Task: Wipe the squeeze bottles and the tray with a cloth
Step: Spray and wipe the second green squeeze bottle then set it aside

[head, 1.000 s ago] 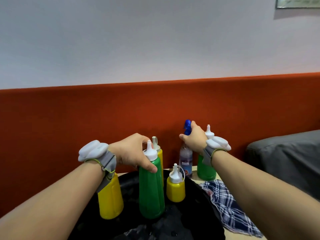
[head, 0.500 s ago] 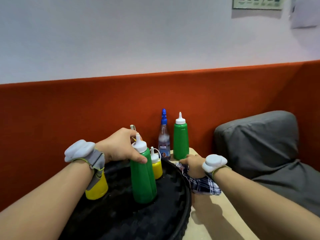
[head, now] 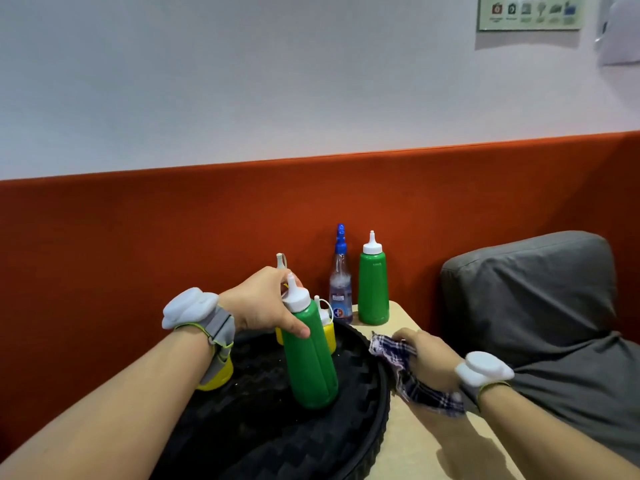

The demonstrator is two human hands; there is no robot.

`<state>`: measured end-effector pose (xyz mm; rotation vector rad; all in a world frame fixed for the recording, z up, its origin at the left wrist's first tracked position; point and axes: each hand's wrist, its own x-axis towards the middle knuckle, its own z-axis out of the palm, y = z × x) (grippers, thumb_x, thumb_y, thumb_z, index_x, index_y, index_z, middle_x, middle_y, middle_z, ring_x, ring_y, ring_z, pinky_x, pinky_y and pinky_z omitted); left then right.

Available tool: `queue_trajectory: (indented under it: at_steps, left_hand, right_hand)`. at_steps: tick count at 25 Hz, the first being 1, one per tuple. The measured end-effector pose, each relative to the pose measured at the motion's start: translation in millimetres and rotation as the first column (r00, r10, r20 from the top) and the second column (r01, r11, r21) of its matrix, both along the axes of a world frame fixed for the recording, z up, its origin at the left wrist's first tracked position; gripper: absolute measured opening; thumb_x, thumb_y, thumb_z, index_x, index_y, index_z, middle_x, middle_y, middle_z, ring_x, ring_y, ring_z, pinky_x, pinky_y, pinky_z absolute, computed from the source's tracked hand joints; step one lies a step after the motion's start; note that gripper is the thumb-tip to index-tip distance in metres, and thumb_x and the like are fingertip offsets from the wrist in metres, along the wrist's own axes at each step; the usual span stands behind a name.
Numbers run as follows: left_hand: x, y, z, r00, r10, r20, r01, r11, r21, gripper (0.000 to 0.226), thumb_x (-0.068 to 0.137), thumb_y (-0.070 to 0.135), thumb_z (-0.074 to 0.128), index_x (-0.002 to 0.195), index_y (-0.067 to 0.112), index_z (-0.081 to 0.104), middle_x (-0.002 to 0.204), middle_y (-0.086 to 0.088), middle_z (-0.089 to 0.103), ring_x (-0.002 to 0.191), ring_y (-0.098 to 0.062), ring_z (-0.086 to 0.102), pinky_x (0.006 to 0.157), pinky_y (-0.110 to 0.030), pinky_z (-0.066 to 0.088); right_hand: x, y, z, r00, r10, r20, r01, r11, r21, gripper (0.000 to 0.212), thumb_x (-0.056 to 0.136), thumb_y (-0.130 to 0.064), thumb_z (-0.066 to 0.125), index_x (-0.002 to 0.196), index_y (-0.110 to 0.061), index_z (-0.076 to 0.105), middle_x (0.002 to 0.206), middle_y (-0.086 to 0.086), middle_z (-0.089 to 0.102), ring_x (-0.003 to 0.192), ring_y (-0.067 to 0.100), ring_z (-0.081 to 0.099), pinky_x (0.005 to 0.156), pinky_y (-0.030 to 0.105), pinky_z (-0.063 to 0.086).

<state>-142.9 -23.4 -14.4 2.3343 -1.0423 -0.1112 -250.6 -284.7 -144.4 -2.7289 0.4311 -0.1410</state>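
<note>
A round black tray (head: 367, 424) lies on a beige table. In it a tall green squeeze bottle (head: 311, 362) leans to the left, and my left hand (head: 263, 303) grips it just below its white cap. Behind it stand a small yellow bottle (head: 328, 332) and a taller yellow one, mostly hidden by my hand. Another yellow bottle (head: 216, 377) shows under my left wrist. My right hand (head: 429, 355) holds a checked blue-and-white cloth (head: 412, 382) lifted just off the table, right of the tray. A second green bottle (head: 373, 289) stands on the table at the back.
A clear spray bottle (head: 341, 289) with a blue nozzle stands beside the back green bottle, against an orange padded wall (head: 173, 237). A grey cushion (head: 540, 306) fills the right side, beyond the table (head: 426, 445) edge.
My right hand came down from the spray bottle, took hold of the cloth and raised it. The green bottle in my left hand now leans left. The view has drifted right.
</note>
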Motion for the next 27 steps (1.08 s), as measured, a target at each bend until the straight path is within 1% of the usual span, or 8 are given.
queue_trajectory:
  at_steps: [3,6,8,11,14,18,21,27]
  left_hand:
    - [-7.1,19.2,0.2,1.000,0.009,-0.004,-0.009,1.000,0.026,0.060,0.052,0.022,0.095,0.102,0.007,0.064,0.104,0.000,0.068,0.100,-0.018,0.064,0.089,-0.034,0.052]
    - [-16.1,28.6,-11.0,0.997,0.046,-0.061,-0.050,0.996,-0.072,0.053,0.055,0.017,0.094,0.100,0.012,0.066,0.101,0.002,0.071,0.099,-0.017,0.066,0.086,-0.031,0.053]
    - [-21.0,31.5,-15.6,0.992,0.062,-0.107,-0.078,0.986,-0.147,0.045,0.056,0.014,0.093,0.093,0.018,0.067,0.093,0.006,0.072,0.091,-0.011,0.067,0.074,-0.020,0.052]
    - [-24.3,35.3,-20.4,0.993,0.074,-0.095,-0.091,0.978,-0.189,0.035,0.060,0.009,0.090,0.085,0.020,0.068,0.082,0.008,0.070,0.074,-0.002,0.062,0.058,-0.011,0.044]
    - [-24.3,37.2,-24.9,0.993,0.069,-0.093,-0.090,0.966,-0.242,0.032,0.063,-0.001,0.084,0.086,0.016,0.069,0.082,0.004,0.072,0.071,-0.004,0.063,0.063,-0.022,0.048]
    - [-25.7,32.2,-23.2,0.993,0.063,-0.095,-0.084,0.967,-0.242,0.037,0.056,0.008,0.091,0.088,0.015,0.074,0.080,0.004,0.075,0.073,-0.003,0.068,0.065,-0.020,0.055]
    - [-21.2,35.7,-28.2,0.995,0.085,-0.053,-0.095,0.965,-0.244,0.031,0.061,0.008,0.088,0.086,0.016,0.072,0.083,0.003,0.073,0.075,-0.008,0.062,0.063,-0.018,0.048]
    - [-32.1,23.9,-29.2,0.981,0.189,-0.032,-0.191,0.950,-0.248,0.037,0.060,0.016,0.088,0.077,0.022,0.057,0.076,0.009,0.060,0.066,-0.006,0.050,0.053,-0.023,0.036]
  right_hand:
    - [-17.8,18.7,34.2,0.951,0.017,0.310,-0.091,0.970,0.227,0.050,0.081,0.002,0.048,0.123,-0.024,0.056,0.119,0.000,0.064,0.109,0.012,0.057,0.099,0.023,0.041]
    - [-18.1,64.0,69.3,0.878,0.117,0.465,-0.265,0.926,0.268,0.057,0.083,-0.001,0.046,0.132,-0.030,0.052,0.127,-0.004,0.057,0.119,0.010,0.052,0.104,0.020,0.039]
    - [-3.8,96.3,87.2,0.875,0.201,0.441,-0.326,0.917,0.230,0.058,0.089,-0.004,0.043,0.138,-0.035,0.045,0.124,-0.002,0.050,0.114,0.014,0.051,0.090,0.009,0.042]
    - [12.6,132.4,94.4,0.892,0.233,0.388,-0.318,0.933,0.170,0.060,0.088,-0.015,0.040,0.138,-0.048,0.037,0.116,0.003,0.045,0.112,0.029,0.049,0.093,0.039,0.049]
    - [5.5,142.6,76.2,0.904,0.232,0.358,-0.245,0.969,-0.008,0.066,0.089,-0.014,0.040,0.145,-0.045,0.027,0.107,0.001,0.040,0.106,0.028,0.041,0.095,0.047,0.042]
    - [15.7,140.2,96.8,0.920,0.173,0.350,-0.186,0.983,0.002,0.060,0.091,-0.015,0.039,0.140,-0.049,0.035,0.103,0.000,0.040,0.109,0.031,0.040,0.092,0.049,0.041]
    - [0.9,150.9,86.0,0.904,0.236,0.357,-0.190,0.969,-0.160,0.060,0.091,-0.014,0.039,0.144,-0.041,0.031,0.108,0.001,0.042,0.107,0.029,0.041,0.088,0.044,0.040]
    - [5.1,137.4,83.0,0.921,0.126,0.369,-0.166,0.983,0.079,0.061,0.087,-0.015,0.039,0.137,-0.051,0.038,0.098,-0.004,0.041,0.110,0.030,0.045,0.096,0.051,0.041]
